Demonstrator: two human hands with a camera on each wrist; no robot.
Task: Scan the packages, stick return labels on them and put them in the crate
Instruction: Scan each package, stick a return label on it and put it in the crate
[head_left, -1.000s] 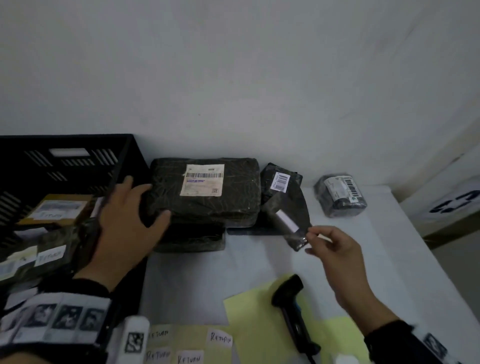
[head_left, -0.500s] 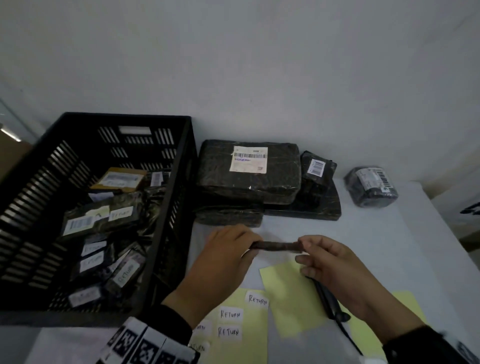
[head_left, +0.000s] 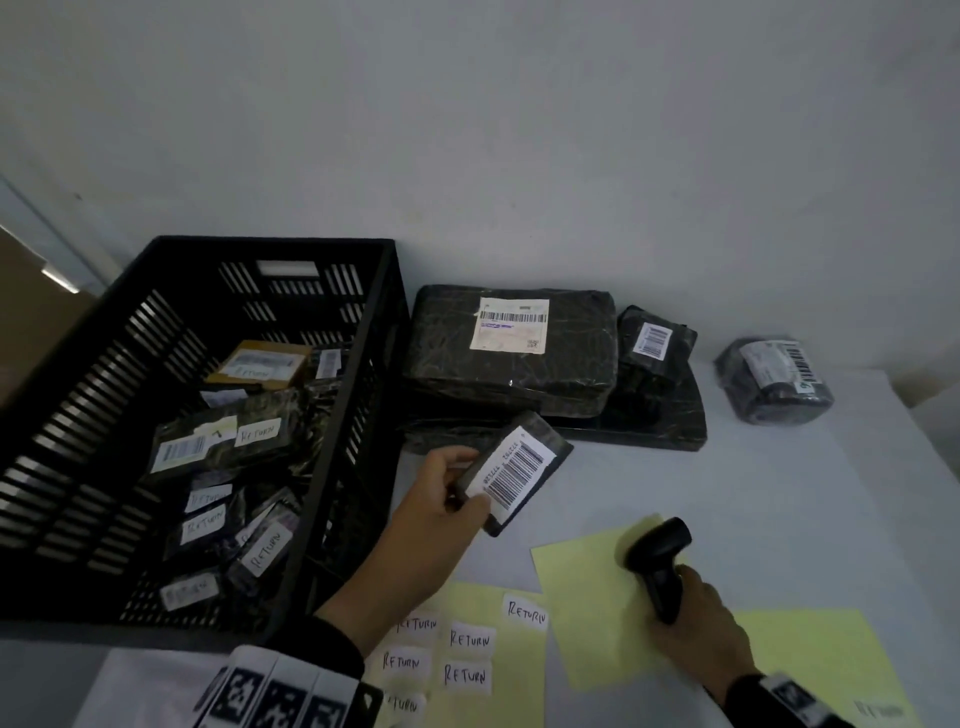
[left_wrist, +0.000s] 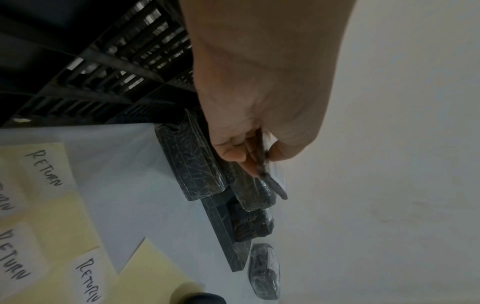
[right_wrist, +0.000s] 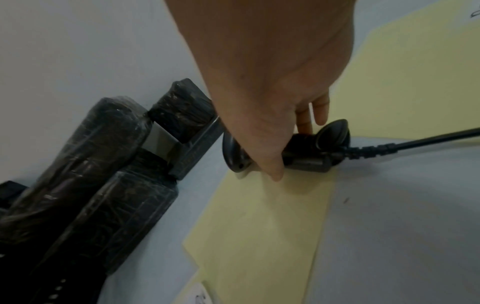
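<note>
Head view: flat film-wrapped packet (head_left: 511, 470), curved scanner (head_left: 657, 564).

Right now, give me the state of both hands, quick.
Left hand: grips a small flat package, barcode label facing up.
Right hand: wraps around the handle of the barcode scanner on the table.

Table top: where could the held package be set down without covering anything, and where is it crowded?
Bare table lies between the flat black parcel, the round wrapped package and the yellow sheets. A smaller bare strip runs under the small package in the left hand. The near edge is crowded with RETURN labels; the crate holds many packages.
</note>
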